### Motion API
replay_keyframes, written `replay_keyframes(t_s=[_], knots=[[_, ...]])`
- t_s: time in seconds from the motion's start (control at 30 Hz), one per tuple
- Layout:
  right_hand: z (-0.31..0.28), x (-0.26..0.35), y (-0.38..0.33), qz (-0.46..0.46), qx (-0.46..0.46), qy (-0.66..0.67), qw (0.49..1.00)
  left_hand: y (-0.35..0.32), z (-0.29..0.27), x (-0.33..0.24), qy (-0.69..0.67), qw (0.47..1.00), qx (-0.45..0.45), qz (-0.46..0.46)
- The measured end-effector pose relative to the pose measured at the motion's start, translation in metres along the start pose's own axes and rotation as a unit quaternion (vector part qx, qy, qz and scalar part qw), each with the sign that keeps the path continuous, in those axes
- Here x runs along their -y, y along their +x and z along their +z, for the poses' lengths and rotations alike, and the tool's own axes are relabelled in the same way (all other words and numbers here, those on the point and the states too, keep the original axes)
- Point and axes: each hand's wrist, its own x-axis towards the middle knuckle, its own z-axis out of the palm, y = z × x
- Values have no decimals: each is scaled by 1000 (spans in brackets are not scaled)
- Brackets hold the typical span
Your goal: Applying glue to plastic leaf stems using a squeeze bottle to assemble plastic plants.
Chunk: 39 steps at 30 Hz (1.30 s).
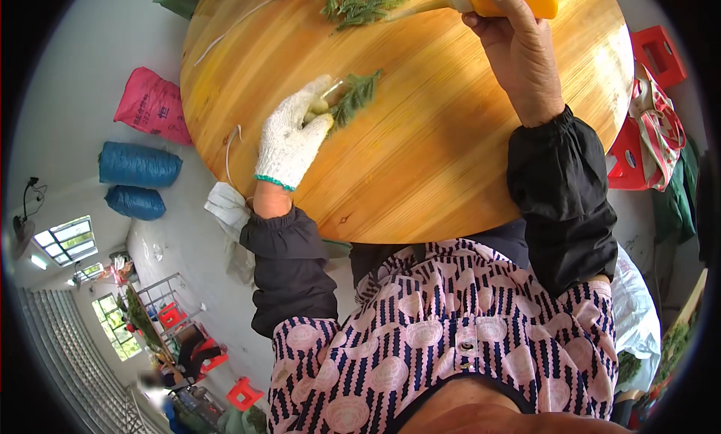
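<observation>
My left hand, in a white knitted glove with a green cuff edge, is closed over the round wooden table. Its thumb and fingers pinch a small green leafy sprig that points up to the right. A thin pale shiny piece shows beside the fingertips; I cannot make out what it is. At the far right, my bare right hand grips a yellow squeeze bottle lying sideways in its grasp. The bottle's long tapered nozzle points left, its tip near a pile of green sprigs.
A white cord lies across the table's far left. Beyond the left edge are a pink sack and blue rolled bundles. Red stools and a red-and-white bag stand at the right. Another person is in the background.
</observation>
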Motion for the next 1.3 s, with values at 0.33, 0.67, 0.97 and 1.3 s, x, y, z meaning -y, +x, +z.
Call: replay_keyframes(t_s=[0.33, 0.67, 0.97, 1.3], knots=[[24, 8, -45, -8, 157, -299, 941, -29, 67, -21, 165, 943, -282, 68], [28, 2, -55, -77, 246, -377, 890, -26, 79, -19, 223, 929, -280, 91], [32, 9, -62, -36, 244, -415, 876, -27, 83, -27, 214, 940, -262, 52], [37, 17, -59, -12, 217, -415, 884, -27, 83, -24, 222, 937, -263, 66]])
